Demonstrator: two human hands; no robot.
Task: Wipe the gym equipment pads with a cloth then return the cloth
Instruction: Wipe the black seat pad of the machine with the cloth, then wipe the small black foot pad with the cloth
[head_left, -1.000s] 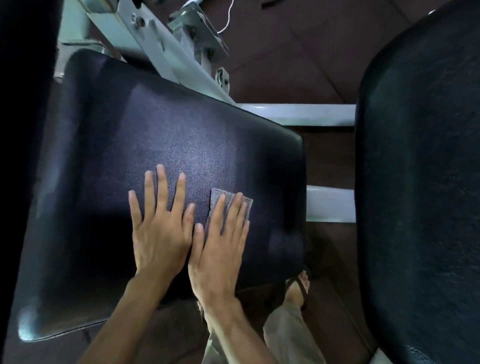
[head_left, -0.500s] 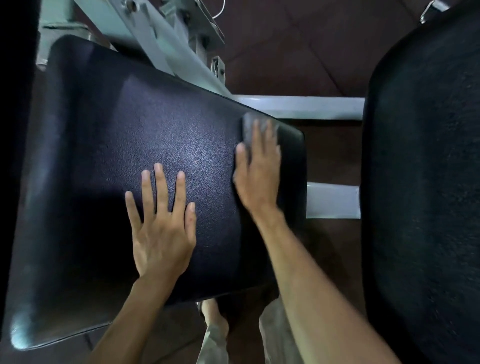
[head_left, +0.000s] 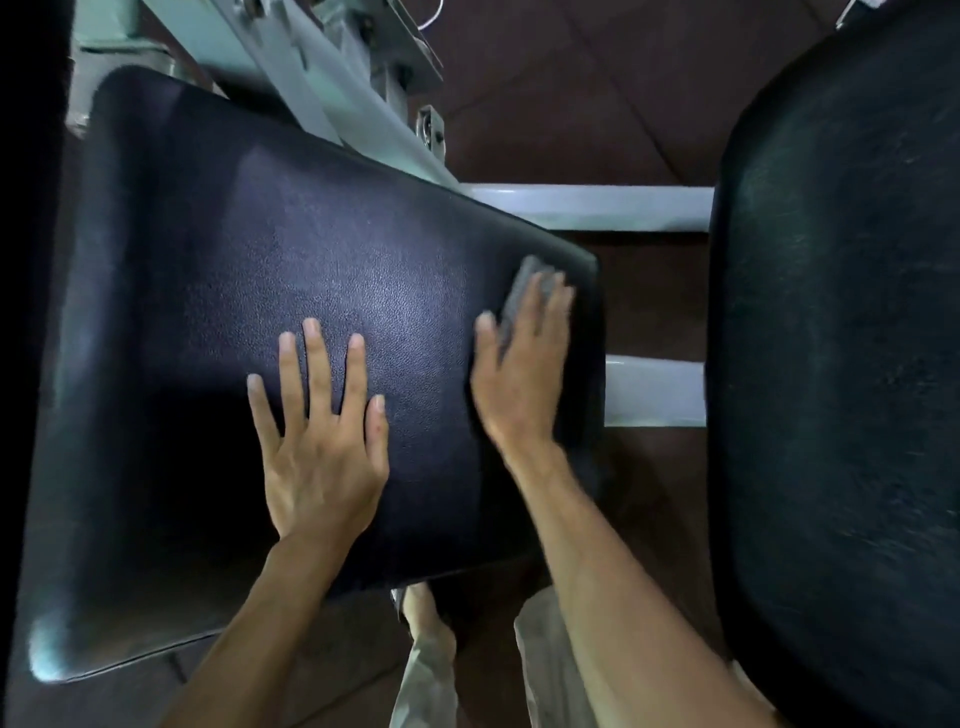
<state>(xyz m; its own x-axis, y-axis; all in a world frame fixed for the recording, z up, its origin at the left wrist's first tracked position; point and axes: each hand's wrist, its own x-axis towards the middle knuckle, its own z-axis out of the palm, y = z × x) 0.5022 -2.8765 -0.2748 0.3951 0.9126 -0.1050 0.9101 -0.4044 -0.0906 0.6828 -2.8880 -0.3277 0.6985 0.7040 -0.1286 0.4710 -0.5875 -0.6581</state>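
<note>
A wide black padded bench (head_left: 218, 291) fills the left and middle of the head view. My left hand (head_left: 319, 441) lies flat on it with fingers spread, holding nothing. My right hand (head_left: 522, 369) presses a small grey cloth (head_left: 522, 291) flat against the pad near its far right corner; most of the cloth is hidden under the fingers. The hand is blurred by motion. A second black pad (head_left: 841, 364) stands on the right, apart from both hands.
Pale metal frame bars (head_left: 587, 205) run between the two pads and up at the top left (head_left: 322, 67). Dark brown floor (head_left: 597, 93) lies beyond. My legs and a foot (head_left: 423, 618) show below the bench's near edge.
My right hand slid the cloth from beside my left hand out to the pad's far right corner, then drew back slightly toward me. My left hand stayed in place.
</note>
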